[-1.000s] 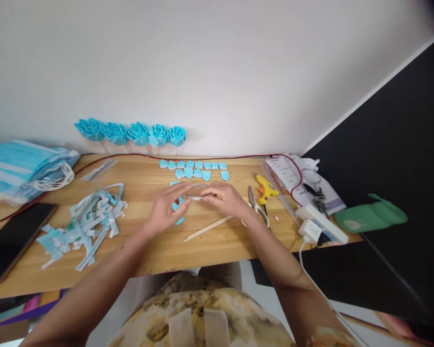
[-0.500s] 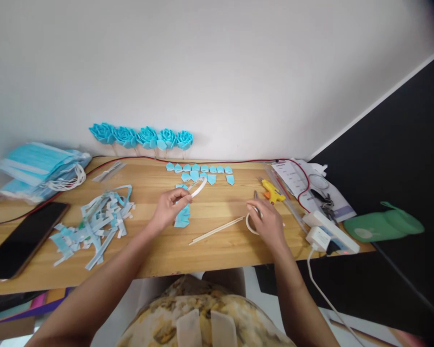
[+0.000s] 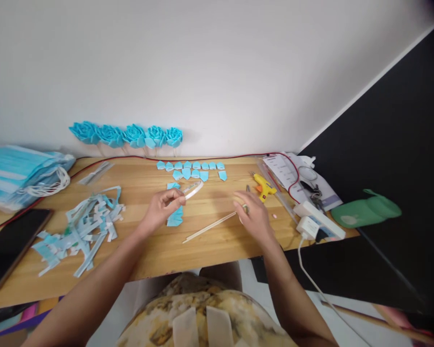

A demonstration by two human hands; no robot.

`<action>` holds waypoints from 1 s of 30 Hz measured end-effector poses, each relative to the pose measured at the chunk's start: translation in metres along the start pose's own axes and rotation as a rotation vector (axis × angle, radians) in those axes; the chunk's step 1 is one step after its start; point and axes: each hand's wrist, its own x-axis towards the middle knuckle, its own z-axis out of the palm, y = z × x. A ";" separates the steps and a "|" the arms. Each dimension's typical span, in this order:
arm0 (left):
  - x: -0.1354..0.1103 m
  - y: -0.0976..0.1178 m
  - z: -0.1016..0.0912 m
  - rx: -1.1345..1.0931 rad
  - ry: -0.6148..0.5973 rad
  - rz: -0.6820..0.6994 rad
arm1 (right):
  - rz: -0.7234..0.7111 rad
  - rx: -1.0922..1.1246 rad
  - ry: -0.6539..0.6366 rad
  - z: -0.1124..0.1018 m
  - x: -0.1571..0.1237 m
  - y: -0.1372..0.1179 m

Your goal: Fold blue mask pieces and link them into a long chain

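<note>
My left hand (image 3: 164, 207) is closed, thumb and fingers pinching a thin white ring (image 3: 194, 191) that looks like a roll of tape. Below it on the table lie pale-blue cut pieces (image 3: 175, 217), partly covered by the hand. My right hand (image 3: 252, 214) is bent over the table, its fingers slightly blurred around a small object whose kind I cannot make out. Two thin wooden sticks (image 3: 208, 228) lie on the table, running up to the right fingers. A grey tip (image 3: 248, 188) pokes out beyond that hand. Small folded blue petals (image 3: 191, 168) sit in rows farther back.
Blue flowers (image 3: 133, 136) on stems stand against the wall. A yellow glue gun (image 3: 264, 187), power strip (image 3: 321, 220) and green pouch (image 3: 365, 212) are at right. Cut scraps (image 3: 90, 226), a phone (image 3: 12, 246) and face masks (image 3: 21, 168) lie at left.
The view has shifted slightly right. My right hand has turned and its fingers reach farther left; the cream ring seen beneath it is now mostly hidden. My left hand keeps its white ring.
</note>
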 end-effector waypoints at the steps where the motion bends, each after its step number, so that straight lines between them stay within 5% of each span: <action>1: 0.000 0.000 0.000 0.011 -0.045 0.041 | -0.062 0.007 -0.025 0.000 0.008 -0.008; 5: -0.002 -0.001 -0.001 0.086 -0.169 0.194 | -0.361 0.104 -0.194 0.006 0.029 -0.034; 8: -0.002 -0.001 0.001 0.139 -0.196 0.213 | -0.446 0.226 -0.253 0.014 0.032 -0.040; 17: -0.001 0.013 -0.002 0.026 -0.307 0.117 | -0.339 0.403 -0.306 0.019 0.041 -0.037; 30: -0.004 0.010 -0.001 0.062 -0.285 -0.061 | -0.320 0.385 -0.323 0.019 0.053 -0.046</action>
